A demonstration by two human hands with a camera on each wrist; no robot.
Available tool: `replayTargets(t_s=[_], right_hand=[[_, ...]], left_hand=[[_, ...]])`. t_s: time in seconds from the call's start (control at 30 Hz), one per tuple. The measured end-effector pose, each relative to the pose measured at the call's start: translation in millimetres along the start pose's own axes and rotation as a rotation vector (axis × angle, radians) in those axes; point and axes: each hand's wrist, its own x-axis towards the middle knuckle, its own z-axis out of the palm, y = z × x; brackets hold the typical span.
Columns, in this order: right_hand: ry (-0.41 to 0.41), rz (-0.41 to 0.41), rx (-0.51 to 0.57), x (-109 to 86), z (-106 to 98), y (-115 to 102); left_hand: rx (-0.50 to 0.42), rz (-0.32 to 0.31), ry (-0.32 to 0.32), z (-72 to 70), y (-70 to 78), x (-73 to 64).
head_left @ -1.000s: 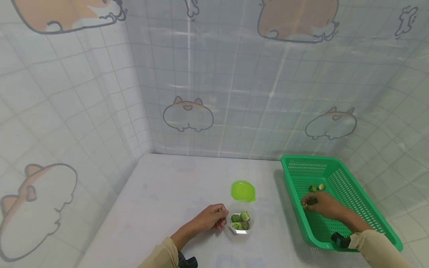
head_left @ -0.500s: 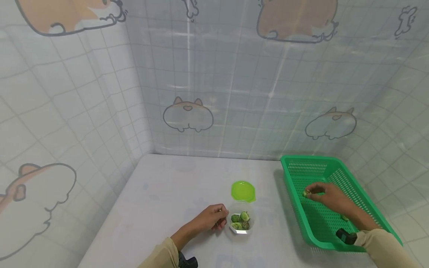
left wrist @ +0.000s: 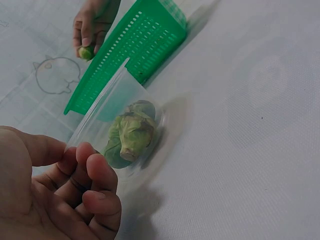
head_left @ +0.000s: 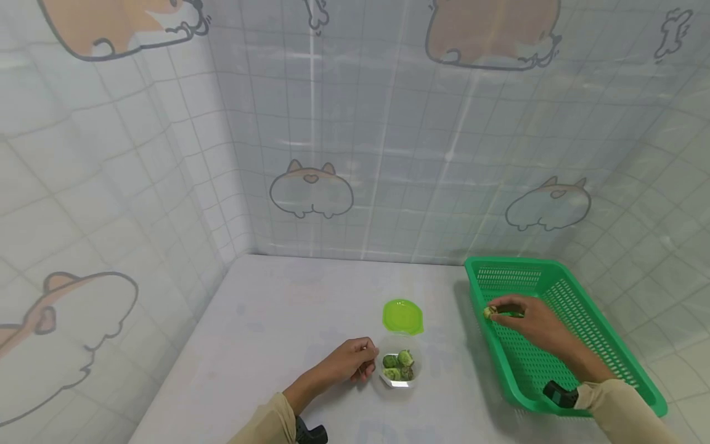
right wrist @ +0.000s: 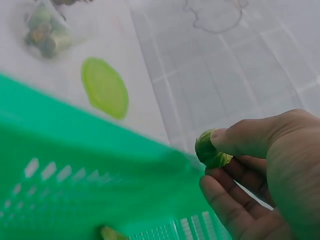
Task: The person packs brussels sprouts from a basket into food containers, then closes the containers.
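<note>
Between the thumb and fingertips of my right hand (head_left: 529, 317) is a small Brussels sprout (right wrist: 212, 150), held up at the left rim of the green basket (head_left: 493, 354). My left hand (head_left: 352, 361) rests on the table and pinches the rim of a clear plastic container (left wrist: 105, 105) with thumb and forefinger; its other fingers are curled beside the wall. Several Brussels sprouts (head_left: 398, 365) lie inside this container. Just behind it is a flat lime-green lid (head_left: 402, 317).
The deep basket takes up the table's right side, near the tiled-pattern wall sheet (head_left: 388, 203). One more sprout (right wrist: 112, 233) shows low in the basket in the right wrist view. White table surface (head_left: 266, 320) stretches to the left.
My right hand has come up from inside the basket with the sprout and moved left to its rim. The left hand and container have stayed put.
</note>
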Motion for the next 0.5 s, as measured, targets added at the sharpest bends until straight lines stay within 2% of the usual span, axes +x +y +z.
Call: replayTargets(t_s=[0.17,0.33,0.5], right_hand=[[-0.042,-0.039,0.109,4.2,11.2,-14.9],[-0.095,-0.037,0.203,9.2,25.5,-29.9],[-0.128,-0.063,0.247,13.5,43.8,-39.5]], left_hand=[[0.002,-0.004,0.007,0.3,0.0,0.1],[0.001,-0.003,0.008,0.1,0.4,-0.1],[-0.004,-0.005,0.006,-0.4,1.7,-0.7]])
